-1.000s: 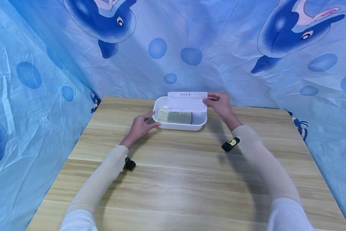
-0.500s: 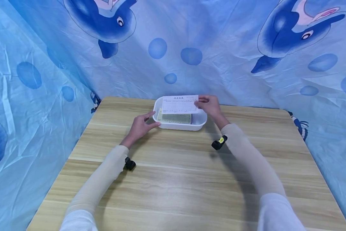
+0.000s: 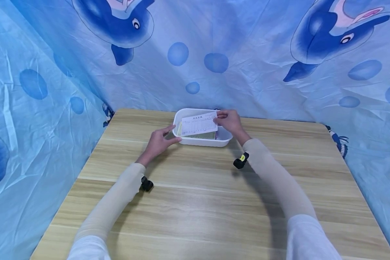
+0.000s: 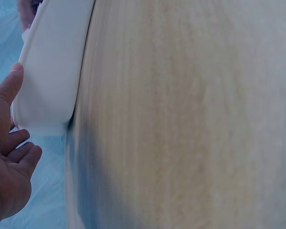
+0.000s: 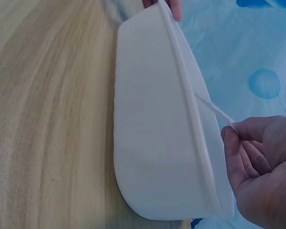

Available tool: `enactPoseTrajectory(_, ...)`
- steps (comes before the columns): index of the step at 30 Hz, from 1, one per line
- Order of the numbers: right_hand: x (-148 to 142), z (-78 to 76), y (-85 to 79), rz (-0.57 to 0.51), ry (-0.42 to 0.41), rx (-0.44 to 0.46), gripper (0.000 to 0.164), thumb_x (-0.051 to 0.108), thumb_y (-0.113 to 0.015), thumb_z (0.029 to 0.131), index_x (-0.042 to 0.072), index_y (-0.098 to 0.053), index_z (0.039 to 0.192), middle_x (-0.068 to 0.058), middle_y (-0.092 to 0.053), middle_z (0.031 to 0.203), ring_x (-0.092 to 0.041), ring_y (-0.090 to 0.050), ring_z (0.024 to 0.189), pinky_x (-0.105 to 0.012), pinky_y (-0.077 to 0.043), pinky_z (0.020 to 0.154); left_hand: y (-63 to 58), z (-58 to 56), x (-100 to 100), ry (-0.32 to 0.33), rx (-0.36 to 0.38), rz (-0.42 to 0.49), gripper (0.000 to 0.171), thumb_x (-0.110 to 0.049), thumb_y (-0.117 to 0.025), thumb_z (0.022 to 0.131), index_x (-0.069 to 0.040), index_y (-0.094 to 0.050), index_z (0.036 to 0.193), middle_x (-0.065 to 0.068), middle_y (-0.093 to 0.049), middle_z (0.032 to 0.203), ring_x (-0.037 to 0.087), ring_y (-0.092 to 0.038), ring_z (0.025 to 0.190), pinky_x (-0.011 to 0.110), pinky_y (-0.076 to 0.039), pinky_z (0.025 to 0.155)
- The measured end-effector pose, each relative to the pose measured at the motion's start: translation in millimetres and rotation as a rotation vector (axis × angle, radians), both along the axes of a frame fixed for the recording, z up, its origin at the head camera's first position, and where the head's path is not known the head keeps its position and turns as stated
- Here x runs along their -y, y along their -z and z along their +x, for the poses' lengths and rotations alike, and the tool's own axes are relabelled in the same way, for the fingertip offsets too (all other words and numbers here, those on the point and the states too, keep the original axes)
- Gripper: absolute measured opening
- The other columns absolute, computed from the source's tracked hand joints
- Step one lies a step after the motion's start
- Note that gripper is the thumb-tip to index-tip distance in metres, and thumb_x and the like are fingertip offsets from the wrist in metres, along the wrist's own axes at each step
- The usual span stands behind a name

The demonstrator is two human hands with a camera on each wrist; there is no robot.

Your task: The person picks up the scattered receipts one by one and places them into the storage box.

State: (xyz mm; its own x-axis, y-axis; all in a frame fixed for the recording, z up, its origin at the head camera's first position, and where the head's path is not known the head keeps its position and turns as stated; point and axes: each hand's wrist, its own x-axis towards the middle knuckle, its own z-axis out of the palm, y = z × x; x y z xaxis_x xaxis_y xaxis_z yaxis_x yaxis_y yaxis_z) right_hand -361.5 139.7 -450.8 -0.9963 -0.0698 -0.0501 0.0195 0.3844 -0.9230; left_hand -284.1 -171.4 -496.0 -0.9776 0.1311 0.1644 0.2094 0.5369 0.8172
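Note:
A white plastic tub (image 3: 202, 143) stands near the far edge of the table. My left hand (image 3: 158, 143) holds its left corner, thumb at the front rim and forefinger at the left end; the left wrist view shows the other fingers loosely bent below the rim. Between thumb and fingers, my right hand (image 3: 230, 121) pinches the right end of a white printed form slip (image 3: 198, 124), tilted over the tub with its left end lower. In the right wrist view the slip (image 5: 214, 109) dips behind the tub's rim. Under it lie pale green printed slips (image 3: 209, 135), partly hidden.
The wood-grain table (image 3: 188, 202) spreads out in front of the tub. A blue cloth (image 3: 247, 86) with dolphin prints hangs directly behind the table and along its left side. Black wrist cameras (image 3: 147, 184) are strapped to both forearms.
My right hand has moved left and slightly down with the form slip, bringing it lower into the tub and tilting its left end down. The left hand and tub have stayed in place.

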Motion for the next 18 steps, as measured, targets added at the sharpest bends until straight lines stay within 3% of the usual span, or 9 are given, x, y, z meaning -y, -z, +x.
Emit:
enactPoseTrajectory(10, 5.5, 2.2, 2.6, 0.078, -0.001, -0.001, 0.032, 0.007, -0.076, 0.090, 0.000, -0.072, 0.121, -0.017, -0.074, 0.114, -0.025, -0.071, 0.104, -0.029, -0.063, 0.080, -0.8, -0.5, -0.8, -0.002, 0.003, 0.004, 0.076, -0.047, -0.084, 0.083, -0.012, -0.058, 0.145, 0.011, -0.052, 0.152, 0.035, -0.053, 0.137, 0.048, -0.048, 0.110)
enactPoseTrajectory(18, -2.7, 4.6, -1.5, 0.025, -0.031, -0.042, 0.030, 0.011, -0.071, 0.096, -0.003, -0.070, 0.122, -0.021, -0.074, 0.112, -0.037, -0.073, 0.099, -0.046, -0.062, 0.087, -1.7, -0.6, 0.3, 0.010, 0.010, -0.005, 0.077, -0.047, -0.084, 0.083, -0.011, -0.058, 0.145, 0.013, -0.052, 0.151, 0.036, -0.052, 0.138, 0.050, -0.047, 0.111)
